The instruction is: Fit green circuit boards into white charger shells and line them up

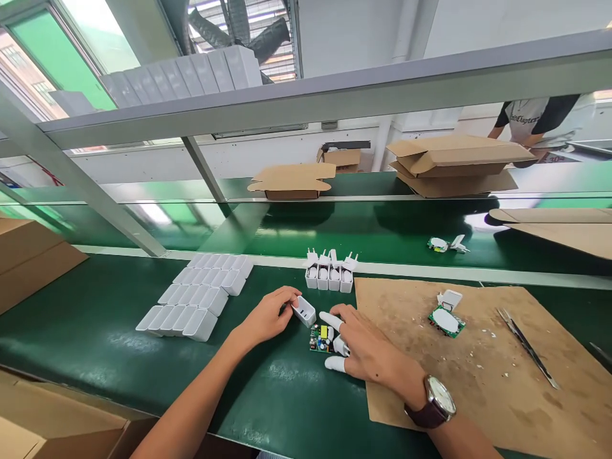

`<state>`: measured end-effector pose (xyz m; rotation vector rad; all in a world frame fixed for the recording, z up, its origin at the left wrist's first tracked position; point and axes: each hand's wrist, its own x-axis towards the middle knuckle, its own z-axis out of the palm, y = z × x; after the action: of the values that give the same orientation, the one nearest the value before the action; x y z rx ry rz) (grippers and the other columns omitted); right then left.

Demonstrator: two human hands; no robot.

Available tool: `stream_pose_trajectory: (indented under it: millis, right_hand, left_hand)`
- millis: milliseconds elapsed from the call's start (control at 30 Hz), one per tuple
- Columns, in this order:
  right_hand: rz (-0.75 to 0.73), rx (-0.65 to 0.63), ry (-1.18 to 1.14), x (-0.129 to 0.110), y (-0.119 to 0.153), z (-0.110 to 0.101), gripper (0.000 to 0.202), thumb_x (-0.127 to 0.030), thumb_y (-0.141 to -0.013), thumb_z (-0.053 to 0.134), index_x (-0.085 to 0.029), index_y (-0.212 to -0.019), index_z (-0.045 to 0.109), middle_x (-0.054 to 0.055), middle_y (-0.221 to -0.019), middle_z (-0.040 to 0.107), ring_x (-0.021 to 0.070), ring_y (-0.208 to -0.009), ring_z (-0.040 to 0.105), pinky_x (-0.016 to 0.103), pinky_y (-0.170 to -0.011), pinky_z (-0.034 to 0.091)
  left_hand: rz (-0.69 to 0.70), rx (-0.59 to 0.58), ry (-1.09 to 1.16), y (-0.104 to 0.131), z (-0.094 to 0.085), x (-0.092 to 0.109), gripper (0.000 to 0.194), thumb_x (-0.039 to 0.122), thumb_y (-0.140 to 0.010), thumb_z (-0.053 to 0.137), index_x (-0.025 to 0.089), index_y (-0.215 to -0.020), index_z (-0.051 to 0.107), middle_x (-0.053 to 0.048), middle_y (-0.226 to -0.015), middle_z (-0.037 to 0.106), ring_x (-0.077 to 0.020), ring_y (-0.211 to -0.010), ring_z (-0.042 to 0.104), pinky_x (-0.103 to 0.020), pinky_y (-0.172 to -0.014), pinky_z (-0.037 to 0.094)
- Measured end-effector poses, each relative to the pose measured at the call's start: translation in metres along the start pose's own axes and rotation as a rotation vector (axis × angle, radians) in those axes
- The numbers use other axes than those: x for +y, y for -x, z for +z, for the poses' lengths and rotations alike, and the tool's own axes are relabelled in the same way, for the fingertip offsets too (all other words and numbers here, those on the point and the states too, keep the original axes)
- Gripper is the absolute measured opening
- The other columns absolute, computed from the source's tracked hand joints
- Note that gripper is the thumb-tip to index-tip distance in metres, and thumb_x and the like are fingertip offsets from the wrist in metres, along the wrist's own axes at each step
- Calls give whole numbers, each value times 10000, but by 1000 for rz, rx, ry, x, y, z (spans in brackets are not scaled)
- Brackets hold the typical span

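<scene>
My left hand (273,313) pinches a white charger housing (305,311) with slots in its end face, tilted just above the green bench. Beside it, my right hand (366,344) reaches over a small circuit board (321,338) with a white plug part attached. White finger covers sit on its thumb and index finger, which are spread on either side of the plug part. Whether the other fingers touch it is hidden. Behind the hands stands a row of several white housings (329,278) with plug parts sticking up. Rows of white housings (195,296) lie to the left.
A brown paper sheet (430,382) at right bears another circuit board (447,320) and tweezers (528,349). One more board (438,245) lies on the belt (296,223) behind. Cardboard boxes (459,156) stand farther back, near a person (538,121). A metal frame bar (306,102) crosses above.
</scene>
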<state>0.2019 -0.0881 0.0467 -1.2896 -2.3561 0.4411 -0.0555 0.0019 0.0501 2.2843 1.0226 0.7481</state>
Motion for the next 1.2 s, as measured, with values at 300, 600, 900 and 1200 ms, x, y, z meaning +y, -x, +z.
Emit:
stream_pose_trajectory:
  millis: [300, 600, 900, 1200]
  right_hand:
    - [-33, -44, -82, 1, -2, 0, 381, -97, -827, 620, -210, -1190, 601, 91, -1113, 655, 282, -1006, 573, 427, -856, 496]
    - [-70, 259, -105, 7, -5, -7, 575, -111, -896, 539, -264, -1438, 423, 103, -1192, 633, 276, -1050, 633, 453, -865, 590]
    - [-27, 350, 77, 18, -8, 1, 546, -123, -882, 549, -217, -1416, 489, 141, -1193, 663, 328, -1054, 665, 515, -851, 632]
    - [-225, 519, -165, -14, -5, 4, 601, -79, -929, 635, -248, -1480, 467, 121, -1300, 634, 286, -1175, 615, 486, -978, 574]
  left_hand:
    - [-89, 66, 280, 16, 17, -14, 434, 126, -887, 443, 240, -1281, 586, -72, -1280, 675, -214, -1145, 662, -376, -1021, 541]
    - [-50, 11, 125, 24, 34, 0, 765, 210, -910, 641, 261, -1576, 269, -146, -1541, 460, -314, -1392, 496, -519, -1185, 428]
    - [-171, -212, 215, 25, 18, -4, 958, 430, -723, 924, 320, -1521, 405, -98, -1467, 535, -280, -1149, 629, -426, -964, 563]
    - [194, 164, -123, 20, 40, 1, 653, 381, -737, 932, 196, -1239, 558, -91, -1129, 654, -281, -1038, 552, -418, -920, 490]
